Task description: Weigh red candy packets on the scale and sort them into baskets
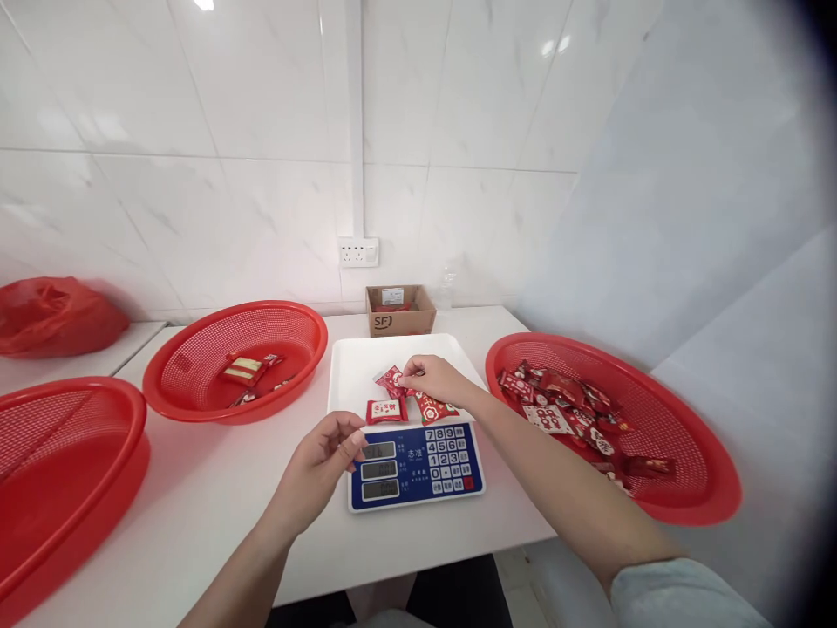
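A digital scale point(418, 467) with a blue keypad panel and a white weighing tray point(353, 366) stands in front of me. Three red snack packets lie on the tray: one point(387, 411) near the front, one point(391, 380) in the middle and one point(437, 408) under my right wrist. My right hand point(435, 378) reaches over the tray, with its fingers pinched on the middle packet. Beside the scale's display my left hand point(323, 462) hovers with fingers curled, and I see nothing in it.
A red mesh basket point(680, 497) on the right holds several red packets. Another red basket point(196, 384) at left holds a few packets. A third red basket point(58, 488) sits at far left. A small cardboard box point(398, 314) stands by the wall. A red plastic bag point(56, 316) lies at the back left.
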`<state>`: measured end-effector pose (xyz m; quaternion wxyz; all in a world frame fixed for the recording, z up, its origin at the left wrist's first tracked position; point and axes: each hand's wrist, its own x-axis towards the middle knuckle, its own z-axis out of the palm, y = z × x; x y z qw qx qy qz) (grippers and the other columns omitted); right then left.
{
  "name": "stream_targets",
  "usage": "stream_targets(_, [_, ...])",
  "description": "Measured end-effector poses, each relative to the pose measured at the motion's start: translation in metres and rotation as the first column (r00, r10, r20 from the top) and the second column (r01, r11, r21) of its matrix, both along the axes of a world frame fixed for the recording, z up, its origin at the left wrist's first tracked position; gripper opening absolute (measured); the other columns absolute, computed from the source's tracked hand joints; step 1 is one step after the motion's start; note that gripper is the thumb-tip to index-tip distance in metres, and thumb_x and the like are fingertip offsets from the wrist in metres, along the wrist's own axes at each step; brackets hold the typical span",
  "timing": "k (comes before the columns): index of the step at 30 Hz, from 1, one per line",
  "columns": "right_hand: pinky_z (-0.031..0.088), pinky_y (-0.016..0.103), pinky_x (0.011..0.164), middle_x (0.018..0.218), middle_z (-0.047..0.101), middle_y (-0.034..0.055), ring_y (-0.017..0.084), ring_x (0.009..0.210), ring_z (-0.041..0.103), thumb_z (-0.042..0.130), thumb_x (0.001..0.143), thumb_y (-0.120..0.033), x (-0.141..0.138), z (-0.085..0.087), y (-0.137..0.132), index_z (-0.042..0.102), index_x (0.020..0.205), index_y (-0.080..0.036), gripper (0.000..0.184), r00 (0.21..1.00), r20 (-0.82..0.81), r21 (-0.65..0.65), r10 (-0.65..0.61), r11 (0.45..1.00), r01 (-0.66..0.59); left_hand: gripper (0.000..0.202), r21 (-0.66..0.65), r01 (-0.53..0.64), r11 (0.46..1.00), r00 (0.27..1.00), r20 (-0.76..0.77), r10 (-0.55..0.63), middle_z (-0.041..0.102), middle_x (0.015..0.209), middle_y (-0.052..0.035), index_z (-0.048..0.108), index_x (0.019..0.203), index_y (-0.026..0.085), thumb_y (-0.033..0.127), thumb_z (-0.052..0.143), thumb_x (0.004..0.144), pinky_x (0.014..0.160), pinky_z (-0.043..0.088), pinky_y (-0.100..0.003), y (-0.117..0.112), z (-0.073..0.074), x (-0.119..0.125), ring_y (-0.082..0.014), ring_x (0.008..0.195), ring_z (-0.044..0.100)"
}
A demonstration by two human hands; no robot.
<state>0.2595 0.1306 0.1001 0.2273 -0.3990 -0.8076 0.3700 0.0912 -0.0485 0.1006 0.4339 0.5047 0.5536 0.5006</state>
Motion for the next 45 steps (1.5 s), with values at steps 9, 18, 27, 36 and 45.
stream_targets(9, [0.043,0.027,0.067,0.074,0.062,0.0005,0.015,0.069,0.057,0.053,0.078,-0.035,0.013,0.014,0.001,0.057,0.072,-0.020,0.017,0.956,-0.124,0.238,-0.267,0.927,0.289,0.027,-0.018,-0.160,0.987,0.975,-0.162,0.155,0.057,0.075,-0.0011,0.056,0.089,0.020,0.045,0.052,0.080,0.061,0.047,-0.026,-0.013,-0.012,-0.024,-0.0141,0.069,0.054])
stream_targets(18, [0.044,0.029,0.071,0.084,0.059,0.0029,0.016,0.077,0.057,0.048,0.083,-0.033,0.017,0.002,0.000,0.057,0.077,-0.020,0.016,0.921,-0.236,0.497,-0.311,0.776,0.389,0.023,-0.048,0.018,0.999,0.976,-0.215,-0.028,0.056,0.074,0.0000,0.058,0.084,0.020,0.042,0.049,0.083,0.063,0.041,-0.025,-0.012,-0.018,0.000,-0.0134,0.069,0.050])
stream_targets(27, [0.046,0.027,0.063,0.082,0.061,0.0023,0.013,0.068,0.057,0.037,0.091,-0.040,0.016,0.010,-0.089,0.054,0.098,-0.020,0.027,0.905,-0.420,0.317,-0.067,0.924,0.215,0.040,-0.134,0.228,0.964,0.936,0.304,-0.179,0.060,0.090,-0.0057,0.054,0.111,0.023,0.049,0.050,0.082,0.067,0.050,-0.031,-0.020,-0.020,0.018,-0.0183,0.081,0.058])
stream_targets(36, [0.039,0.040,0.091,0.124,0.055,0.0097,0.022,0.112,0.049,0.030,0.092,-0.045,0.019,-0.012,-0.109,0.038,0.131,-0.023,0.046,0.990,-0.138,0.540,0.004,0.838,0.072,0.029,-0.234,0.234,0.944,0.861,0.500,-0.089,0.060,0.078,-0.0020,0.060,0.096,0.019,0.042,0.059,0.079,0.065,0.046,-0.025,-0.013,-0.019,0.028,-0.0123,0.070,0.056])
stream_targets(45, [0.037,0.036,0.084,0.109,0.061,0.0101,0.024,0.100,0.055,0.047,0.086,-0.034,0.028,-0.010,-0.048,0.050,0.121,-0.022,0.037,0.805,0.423,0.449,-0.417,0.868,0.213,0.028,-0.292,0.225,0.929,0.906,0.414,-0.089,0.066,0.087,-0.0043,0.060,0.094,0.019,0.041,0.063,0.076,0.071,0.046,-0.026,-0.021,-0.019,0.017,-0.0154,0.079,0.060])
